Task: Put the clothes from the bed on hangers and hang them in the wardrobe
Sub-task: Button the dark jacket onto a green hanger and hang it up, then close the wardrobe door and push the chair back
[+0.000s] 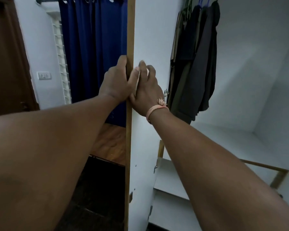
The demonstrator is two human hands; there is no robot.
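Both hands are meeting at the upright door [147, 39] edge: left hand [115, 82] gripping it, right hand [147, 90] lying spread on its inner face, clothes [197, 64] hanging beyond.

Both bare forearms reach forward and up toward the door edge [130, 47]. The left hand [117, 80] sits on the left side of that edge, fingers curled round it and thumb lying across its front. The right hand [146, 90] lies just to the right of the edge, touching the left hand, its fingers spread and bent. A pink thread band [154, 109] circles the right wrist.
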